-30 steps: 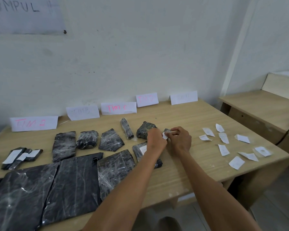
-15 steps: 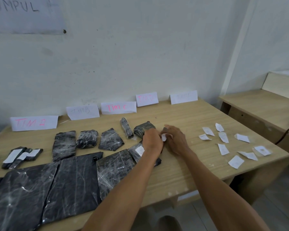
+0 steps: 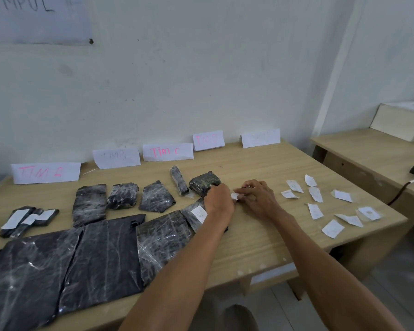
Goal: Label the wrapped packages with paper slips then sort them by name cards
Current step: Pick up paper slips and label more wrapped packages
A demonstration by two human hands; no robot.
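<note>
Head view. Left hand [image 3: 219, 202] knuckles-up low over the table, fingers curled under and hidden. Meets the left edge of a small white paper slip [image 3: 234, 195]; whether it actually grips the slip, impossible to tell. Right hand [image 3: 256, 199] opposite, fingers bent, thumb and forefinger pinching the same slip from the right. Both hands just in front of a dark green film-wrapped block [image 3: 204, 182]. Directly under the left wrist, a black film-wrapped package with a white label [image 3: 193, 217] on top.

Light wooden table [image 3: 249, 247] pushed against a scuffed white wall [image 3: 201, 68]. Along the far edge, five white folded name cards [image 3: 167, 152] standing in a row, pink or faint lettering, "TIM C" legible in the middle. In front of the cards, a row of small black wrapped packages [image 3: 122, 195]. At the near left, large flat black wrapped packages [image 3: 101, 259] lying side by side. At the far left, three narrow black packages with white labels [image 3: 26, 219]. On the right part of the table, well apart from the hands, loose white paper slips [image 3: 315, 211] scattered flat.

To the right, a second wooden desk [image 3: 368, 149] with a cream box [image 3: 399, 125] and a black cable [image 3: 402, 189]. High on the wall at left, a pale sheet with dark handwriting [image 3: 34, 20].
</note>
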